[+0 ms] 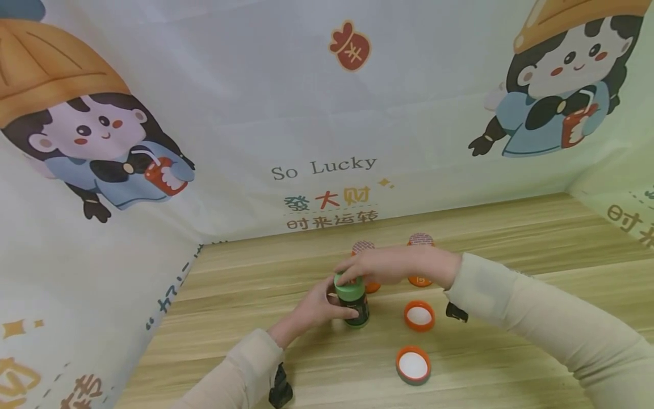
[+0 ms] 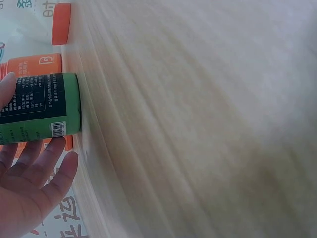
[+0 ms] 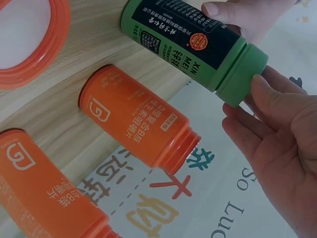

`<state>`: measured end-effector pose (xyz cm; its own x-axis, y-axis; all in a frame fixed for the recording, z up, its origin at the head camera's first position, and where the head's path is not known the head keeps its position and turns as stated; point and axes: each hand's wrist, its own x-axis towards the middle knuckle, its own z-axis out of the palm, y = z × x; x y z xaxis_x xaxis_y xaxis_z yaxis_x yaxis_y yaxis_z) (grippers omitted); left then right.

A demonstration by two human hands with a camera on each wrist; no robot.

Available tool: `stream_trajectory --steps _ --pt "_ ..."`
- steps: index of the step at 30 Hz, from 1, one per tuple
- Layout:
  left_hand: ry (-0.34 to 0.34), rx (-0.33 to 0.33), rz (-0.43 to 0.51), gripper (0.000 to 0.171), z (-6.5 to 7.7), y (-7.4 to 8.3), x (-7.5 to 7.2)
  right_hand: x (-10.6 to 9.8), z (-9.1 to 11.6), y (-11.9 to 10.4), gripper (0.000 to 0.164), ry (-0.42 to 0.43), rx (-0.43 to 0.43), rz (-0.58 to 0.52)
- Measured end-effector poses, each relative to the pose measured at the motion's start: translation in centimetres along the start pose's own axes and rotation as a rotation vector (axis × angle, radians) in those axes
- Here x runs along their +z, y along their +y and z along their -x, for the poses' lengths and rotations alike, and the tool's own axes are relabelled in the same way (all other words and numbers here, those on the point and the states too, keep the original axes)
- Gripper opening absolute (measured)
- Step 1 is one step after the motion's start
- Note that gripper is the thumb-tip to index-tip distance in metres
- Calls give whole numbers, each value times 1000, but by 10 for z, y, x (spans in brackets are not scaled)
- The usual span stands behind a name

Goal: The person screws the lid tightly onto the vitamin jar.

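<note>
A green bottle (image 1: 360,311) with a dark label stands upright on the wooden table. My left hand (image 1: 318,304) grips its body low down, with the thumb across the front. From above, my right hand (image 1: 383,264) holds the green cap (image 3: 242,74) between thumb and fingers; the cap sits on the bottle's neck. In the left wrist view the base of the bottle is close to the tabletop, and the left fingers (image 2: 47,163) lie along its side. Behind the bottle are two orange bottles (image 3: 133,116) without lids, partly hidden by the right hand in the head view.
Two orange lids lie on the table right of the green bottle: one (image 1: 419,324) farther back, one (image 1: 414,366) nearer, both with white insides showing. A printed cloth (image 1: 245,193) forms walls behind and at the sides. Dark wrist gear (image 1: 456,312) shows below the right cuff.
</note>
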<state>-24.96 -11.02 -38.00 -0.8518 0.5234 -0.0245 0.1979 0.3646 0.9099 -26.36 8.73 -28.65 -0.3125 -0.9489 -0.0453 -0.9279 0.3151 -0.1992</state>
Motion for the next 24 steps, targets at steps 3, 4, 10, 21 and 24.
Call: stream_trajectory --steps 3,4,10,21,24 --pt "3 5 -3 60 1 0 1 1 -1 -1 35 3 7 7" --pt "1 7 -1 60 1 0 1 1 -1 -1 35 5 9 12" --pt "-18 17 22 62 0 -1 1 3 -1 -4 35 14 45 41" --pt "-31 34 58 61 1 -3 1 9 -5 -7 34 62 196 38" --pt "-33 38 63 60 0 -3 1 13 -5 -7 34 96 209 58"
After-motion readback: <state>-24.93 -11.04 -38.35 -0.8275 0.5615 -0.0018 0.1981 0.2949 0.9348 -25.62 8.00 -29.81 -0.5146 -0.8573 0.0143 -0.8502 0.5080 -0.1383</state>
